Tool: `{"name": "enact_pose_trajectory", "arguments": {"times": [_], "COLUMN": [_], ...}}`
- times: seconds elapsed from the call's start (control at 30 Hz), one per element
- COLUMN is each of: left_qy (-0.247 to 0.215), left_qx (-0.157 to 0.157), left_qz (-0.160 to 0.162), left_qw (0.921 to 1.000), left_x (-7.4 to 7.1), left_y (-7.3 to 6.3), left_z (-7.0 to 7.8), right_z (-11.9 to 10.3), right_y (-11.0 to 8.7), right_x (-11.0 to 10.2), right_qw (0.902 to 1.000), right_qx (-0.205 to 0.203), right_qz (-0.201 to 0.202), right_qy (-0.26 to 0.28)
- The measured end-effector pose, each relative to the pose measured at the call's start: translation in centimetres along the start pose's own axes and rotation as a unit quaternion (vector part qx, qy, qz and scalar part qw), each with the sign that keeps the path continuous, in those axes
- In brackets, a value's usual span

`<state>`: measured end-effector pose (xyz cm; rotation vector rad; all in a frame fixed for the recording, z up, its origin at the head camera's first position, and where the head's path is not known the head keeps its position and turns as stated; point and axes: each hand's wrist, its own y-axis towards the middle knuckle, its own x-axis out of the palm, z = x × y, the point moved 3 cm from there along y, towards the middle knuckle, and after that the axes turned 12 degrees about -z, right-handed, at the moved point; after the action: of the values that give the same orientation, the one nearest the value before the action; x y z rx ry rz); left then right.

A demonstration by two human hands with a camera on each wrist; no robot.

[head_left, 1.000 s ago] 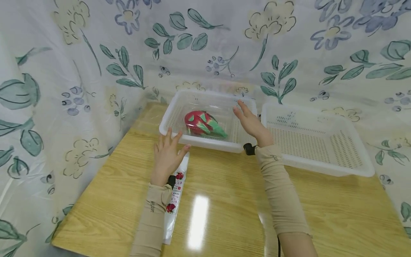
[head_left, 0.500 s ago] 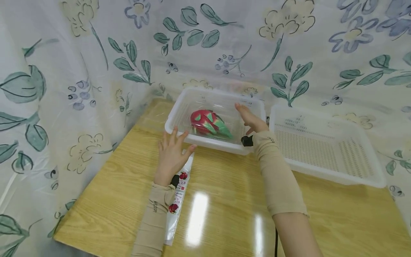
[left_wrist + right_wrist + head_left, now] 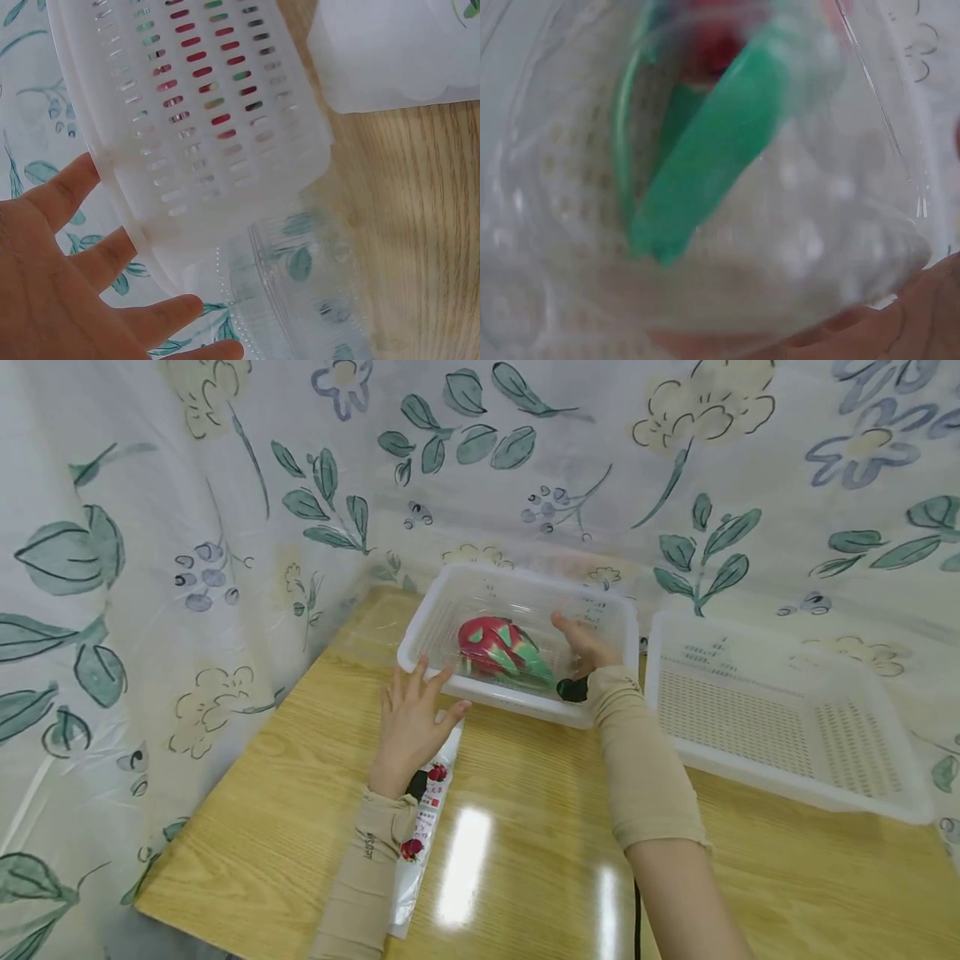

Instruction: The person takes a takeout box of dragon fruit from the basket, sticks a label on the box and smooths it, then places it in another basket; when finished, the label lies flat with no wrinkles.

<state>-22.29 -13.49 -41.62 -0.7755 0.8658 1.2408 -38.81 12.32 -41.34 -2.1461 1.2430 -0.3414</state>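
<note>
Left hand (image 3: 411, 720), fingers spread, is steadying the basket (image 3: 420, 635) rim while the right hand (image 3: 583, 647) is closing its grip on the clear-packed dragon fruit (image 3: 501, 647), ideally squeezing gently.

- The head view looks forward and down from above the wooden table (image 3: 525, 827), taking in both forearms, the left basket (image 3: 420, 643), the right basket (image 3: 787, 777) and the flowered sheet (image 3: 187, 527) behind.
- The left wrist view sits low by the left hand (image 3: 67, 285), very near, facing the left basket's slotted wall (image 3: 195, 112) from outside.
- The right wrist view looks from inside that basket, so close that the dragon fruit (image 3: 712, 150) is blurred.
- All three views share the left basket; the fruit shows in the head view (image 3: 504, 647) too.
</note>
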Motion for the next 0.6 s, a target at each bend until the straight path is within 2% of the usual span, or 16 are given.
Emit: {"name": "enact_pose_trajectory", "arguments": {"times": [0.2, 0.37, 0.5, 0.6], "left_qy": [-0.011, -0.003, 0.002, -0.002], "left_qx": [0.01, 0.006, 0.004, 0.005], "left_qz": [0.002, 0.007, 0.003, 0.004], "left_qw": [0.9999, 1.0, 1.0, 1.0], "left_x": [-0.01, 0.0, 0.05, 0.13], "left_y": [-0.06, -0.32, -0.15, 0.17], "left_z": [0.2, 0.11, 0.11, 0.22], "right_z": [0.29, 0.53, 0.41, 0.31], "right_y": [-0.65, -0.8, -0.92, -1.01], "right_x": [-0.11, -0.01, 0.23, 0.56], "right_qw": [0.9992, 0.9995, 0.9976, 0.9894], "right_qx": [0.009, 0.002, -0.04, -0.081], "right_qz": [-0.028, -0.032, -0.022, -0.019], "right_qy": [-0.029, -0.001, 0.052, 0.119]}}
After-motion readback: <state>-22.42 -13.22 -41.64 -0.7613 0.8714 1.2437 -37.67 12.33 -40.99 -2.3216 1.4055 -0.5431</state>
